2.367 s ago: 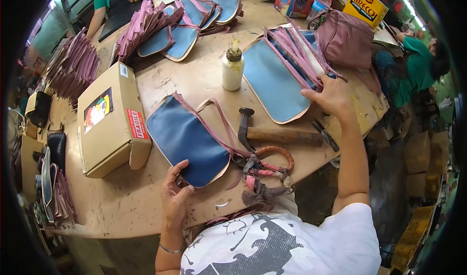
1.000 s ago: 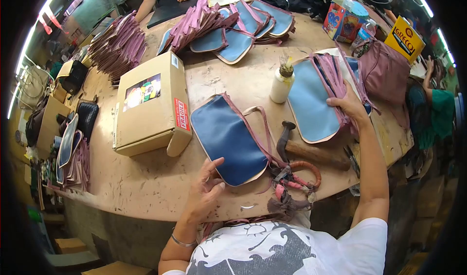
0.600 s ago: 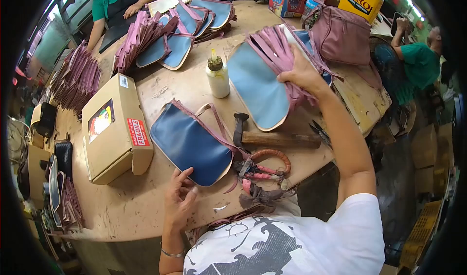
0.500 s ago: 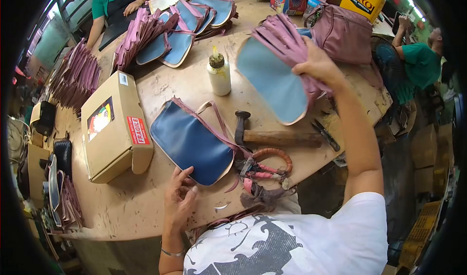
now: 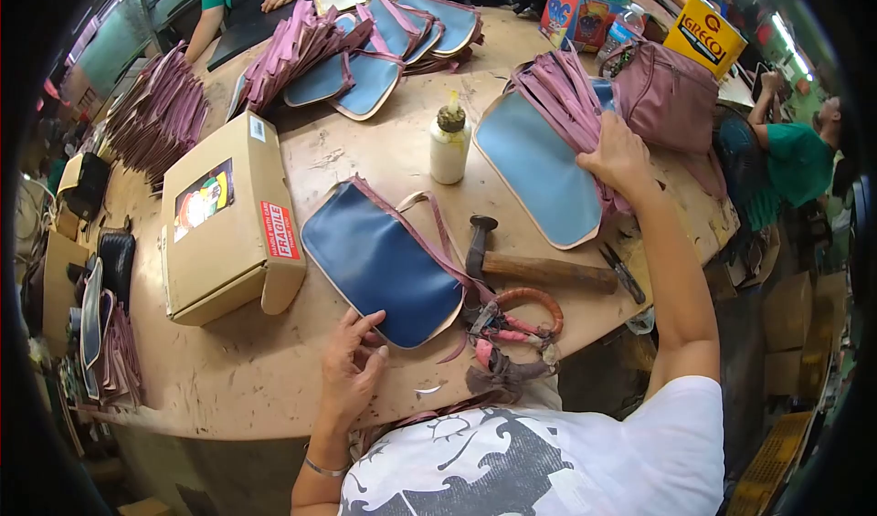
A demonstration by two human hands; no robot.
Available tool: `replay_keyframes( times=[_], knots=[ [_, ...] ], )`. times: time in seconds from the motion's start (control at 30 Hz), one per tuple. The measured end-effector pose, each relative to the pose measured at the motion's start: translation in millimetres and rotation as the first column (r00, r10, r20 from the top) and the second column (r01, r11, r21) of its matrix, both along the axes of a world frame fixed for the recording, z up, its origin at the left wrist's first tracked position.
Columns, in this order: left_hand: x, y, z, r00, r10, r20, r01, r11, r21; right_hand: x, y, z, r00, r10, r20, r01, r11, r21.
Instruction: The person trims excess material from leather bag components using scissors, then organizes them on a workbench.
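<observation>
My left hand [image 5: 356, 366] rests at the lower edge of a dark blue panel [image 5: 384, 265] with a pink edge strip, its fingers apart and a fingertip touching the panel. My right hand [image 5: 619, 158] grips the pink edges of a stack of light blue panels [image 5: 539, 169] on the table's right side. Between the two lie a hammer [image 5: 548, 271] with a wooden handle and, above it, an upright glue bottle [image 5: 449, 146]. A wrapped ring tool [image 5: 521, 320] with pink and dark cloth sits right of the dark blue panel.
A cardboard box [image 5: 233, 219] stands left on the table [image 5: 228, 379]. Behind are pink-edged stacks [image 5: 155, 114] and more blue panels [image 5: 370, 78]. A pink bag [image 5: 667, 96], yellow box [image 5: 703, 36] and pliers-like tool [image 5: 624, 274] are right. Co-workers in green [image 5: 804, 160] are beyond the table.
The light blue stack in my right hand has come down flatter on the table. The camera view has shifted slightly. My left hand stays at the dark blue panel.
</observation>
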State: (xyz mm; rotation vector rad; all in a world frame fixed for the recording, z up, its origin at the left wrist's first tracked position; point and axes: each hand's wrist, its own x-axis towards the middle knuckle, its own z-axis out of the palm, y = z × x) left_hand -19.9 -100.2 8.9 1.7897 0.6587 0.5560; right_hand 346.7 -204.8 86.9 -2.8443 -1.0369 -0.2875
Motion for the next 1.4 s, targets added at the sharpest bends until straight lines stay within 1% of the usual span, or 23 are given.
replay_keyframes(
  times=[0.13,0.2,0.3,0.33,0.43,0.53,0.63,0.67,0.73,0.77,0.8,0.83,0.9,0.97,1.0,1.07,1.1,1.13,1.2,1.23,1.27,1.33,1.4],
  knots=[
    [-1,0,-3,1.000,0.021,-0.001,-0.021,1.000,0.006,-31,4,2,0.996,0.089,0.027,-0.087,0.993,-0.082],
    [-3,1,-5,0.999,0.048,-0.006,-0.048,0.995,-0.089,-29,3,0,0.987,0.156,-0.040,-0.158,0.985,-0.068],
    [-3,0,2,0.991,0.116,-0.064,-0.122,0.987,-0.101,-1,-1,-9,0.958,0.173,-0.230,-0.160,0.984,0.073],
    [-3,0,9,0.985,0.149,-0.083,-0.156,0.985,-0.079,7,-12,-15,0.873,0.262,-0.412,-0.130,0.938,0.321],
    [-5,-3,27,0.935,0.224,-0.276,-0.085,0.896,0.437,11,-36,-17,0.837,0.318,-0.445,-0.020,0.831,0.556],
    [17,-8,47,0.999,-0.047,0.022,0.032,0.888,0.458,-29,-57,26,0.833,0.335,-0.440,0.033,0.764,0.644],
    [64,-29,58,0.941,-0.150,0.302,0.178,0.982,-0.065,-70,-78,48,0.747,0.485,-0.454,0.124,0.569,0.813],
    [80,-36,57,0.911,-0.124,0.394,0.239,0.936,-0.257,-85,-83,51,0.743,0.521,-0.420,0.092,0.542,0.835],
    [90,-39,54,0.911,-0.129,0.391,0.339,0.773,-0.536,-119,-91,51,0.733,0.582,-0.353,0.040,0.481,0.876],
    [90,-36,53,0.931,-0.190,0.311,0.352,0.689,-0.633,-132,-92,47,0.619,0.680,-0.393,0.101,0.427,0.899],
    [92,-33,50,0.937,-0.261,0.233,0.346,0.598,-0.723,-136,-91,43,0.554,0.728,-0.405,0.011,0.480,0.877],
    [87,-37,32,0.888,-0.173,0.426,0.435,0.616,-0.657,-140,-91,39,0.484,0.768,-0.419,-0.083,0.517,0.852],
    [73,-40,12,0.801,-0.024,0.598,0.493,0.593,-0.637,-131,-87,31,0.418,0.825,-0.380,-0.423,0.548,0.722],
    [62,-32,20,0.808,0.105,0.580,0.463,0.494,-0.736,-139,-71,33,0.364,0.790,-0.494,-0.319,0.604,0.730],
    [57,-30,22,0.826,0.130,0.549,0.438,0.467,-0.768,-134,-65,24,0.250,0.871,-0.422,-0.266,0.481,0.836],
    [48,-26,24,0.857,0.176,0.484,0.382,0.414,-0.826,-103,-60,21,0.293,0.870,-0.398,-0.397,0.489,0.777],
    [44,-24,24,0.840,0.210,0.501,0.381,0.428,-0.819,-72,-54,15,0.499,0.797,-0.341,-0.390,0.557,0.733],
    [37,-23,23,0.821,0.243,0.516,0.380,0.441,-0.813,-46,-53,21,0.685,0.551,-0.477,-0.169,0.757,0.631],
    [23,-19,19,0.792,0.293,0.536,0.347,0.507,-0.789,27,-51,-3,0.961,0.079,-0.267,0.043,0.905,0.422],
    [16,-16,14,0.787,0.289,0.545,0.333,0.545,-0.770,61,-54,-19,0.981,-0.102,-0.165,0.142,0.959,0.246],
    [9,-13,6,0.782,0.288,0.553,0.318,0.579,-0.751,93,-59,-36,0.947,-0.202,-0.251,0.245,0.957,0.157],
    [-7,-3,-14,0.759,0.194,0.621,0.364,0.664,-0.653,115,-55,-60,0.879,-0.208,-0.428,0.324,0.921,0.218],
    [-15,-5,-23,0.710,0.258,0.656,0.379,0.645,-0.664,118,-47,-66,0.802,-0.195,-0.564,0.383,0.893,0.237]
  ],
)
